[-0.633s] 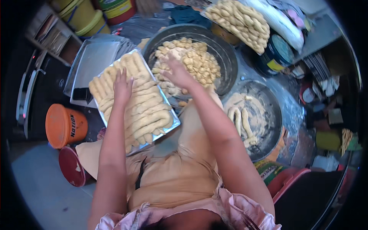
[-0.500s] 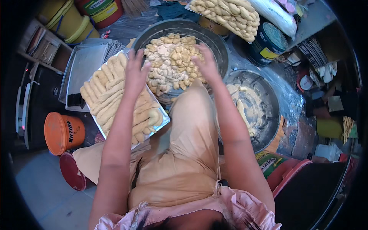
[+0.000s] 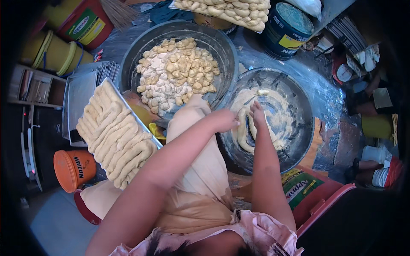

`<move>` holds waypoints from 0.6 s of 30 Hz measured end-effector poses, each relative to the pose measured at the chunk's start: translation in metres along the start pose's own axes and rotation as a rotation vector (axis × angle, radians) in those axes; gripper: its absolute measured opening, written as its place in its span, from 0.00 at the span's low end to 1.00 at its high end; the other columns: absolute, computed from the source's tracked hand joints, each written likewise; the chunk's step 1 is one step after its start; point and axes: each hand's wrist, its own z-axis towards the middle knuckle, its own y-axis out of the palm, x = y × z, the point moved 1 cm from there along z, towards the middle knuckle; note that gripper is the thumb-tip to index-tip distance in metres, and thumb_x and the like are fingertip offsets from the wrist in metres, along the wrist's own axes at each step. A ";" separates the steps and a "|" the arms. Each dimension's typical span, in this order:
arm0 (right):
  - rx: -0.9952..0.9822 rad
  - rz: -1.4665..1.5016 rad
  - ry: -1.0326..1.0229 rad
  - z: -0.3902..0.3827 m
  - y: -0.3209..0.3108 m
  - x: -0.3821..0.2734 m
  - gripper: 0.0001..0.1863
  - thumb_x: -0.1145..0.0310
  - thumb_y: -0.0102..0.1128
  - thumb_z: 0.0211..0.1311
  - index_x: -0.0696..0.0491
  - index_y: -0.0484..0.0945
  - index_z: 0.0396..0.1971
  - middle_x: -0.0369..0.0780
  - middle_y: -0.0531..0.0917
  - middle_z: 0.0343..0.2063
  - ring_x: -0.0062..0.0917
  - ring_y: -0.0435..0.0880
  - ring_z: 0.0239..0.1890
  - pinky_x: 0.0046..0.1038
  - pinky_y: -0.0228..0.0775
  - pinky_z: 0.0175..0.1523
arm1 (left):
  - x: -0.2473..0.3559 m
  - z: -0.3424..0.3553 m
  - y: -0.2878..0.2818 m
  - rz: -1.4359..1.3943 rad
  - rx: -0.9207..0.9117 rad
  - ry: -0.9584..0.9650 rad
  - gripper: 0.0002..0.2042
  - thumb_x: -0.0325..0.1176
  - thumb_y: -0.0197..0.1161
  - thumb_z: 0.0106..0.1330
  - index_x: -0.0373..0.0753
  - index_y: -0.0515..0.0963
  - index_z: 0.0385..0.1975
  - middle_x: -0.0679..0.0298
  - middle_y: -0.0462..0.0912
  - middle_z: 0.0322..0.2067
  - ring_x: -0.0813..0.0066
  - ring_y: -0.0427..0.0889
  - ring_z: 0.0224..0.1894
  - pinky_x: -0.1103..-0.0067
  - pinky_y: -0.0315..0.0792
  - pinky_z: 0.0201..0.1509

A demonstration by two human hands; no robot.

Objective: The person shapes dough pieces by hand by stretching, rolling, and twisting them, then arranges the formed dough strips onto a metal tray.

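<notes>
A pale dough rope [image 3: 242, 137] lies bent in a long loop inside the flour-dusted dark basin [image 3: 299, 149] on the right. My left hand [image 3: 224, 120] reaches across to the loop's left strand, with its fingers curled and their tips at the dough. My right hand [image 3: 257, 114] is closed about the upper part of the other strand; its palm side is hidden. A small dough piece [image 3: 263, 91] sits farther back in the same basin. In the larger basin [image 3: 128, 64] at the left, many dough lumps [image 3: 181, 68] are heaped, some coated in flour.
Left of my knee, a tray [image 3: 156, 141] of long dough ropes leans at a slant. A second tray [image 3: 260, 29] of twisted dough stands at the back. Around me are a dark blue bucket [image 3: 277, 38], an orange bucket [image 3: 72, 168], a red bucket [image 3: 316, 187] and stacked metal trays [image 3: 81, 85].
Both hands have left the heap of dough lumps and moved right and nearer to the other basin, onto the dough rope. That rope is now a loop. The view has shifted right.
</notes>
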 end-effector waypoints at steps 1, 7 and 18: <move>0.009 0.010 0.007 0.018 0.001 -0.003 0.25 0.68 0.51 0.58 0.49 0.63 0.57 0.35 0.71 0.50 0.22 0.72 0.45 0.26 0.65 0.45 | -0.001 0.000 0.002 -0.031 0.093 0.066 0.18 0.41 0.54 0.60 0.36 0.74 0.44 0.49 0.76 0.42 0.51 0.75 0.46 0.67 0.68 0.50; 0.138 0.455 -0.036 0.070 0.051 -0.033 0.30 0.63 0.50 0.61 0.51 0.55 0.62 0.45 0.58 0.61 0.34 0.57 0.63 0.35 0.54 0.61 | -0.005 0.005 -0.001 -0.109 0.120 0.020 0.16 0.39 0.54 0.60 0.36 0.74 0.43 0.50 0.78 0.39 0.52 0.76 0.43 0.67 0.69 0.48; 0.083 -0.776 -0.501 -0.036 0.088 0.085 0.16 0.61 0.46 0.60 0.61 0.70 0.33 0.55 0.72 0.35 0.50 0.69 0.43 0.45 0.60 0.48 | -0.011 0.013 0.001 -0.119 0.094 0.029 0.15 0.39 0.55 0.60 0.36 0.74 0.41 0.50 0.79 0.36 0.52 0.77 0.41 0.67 0.69 0.45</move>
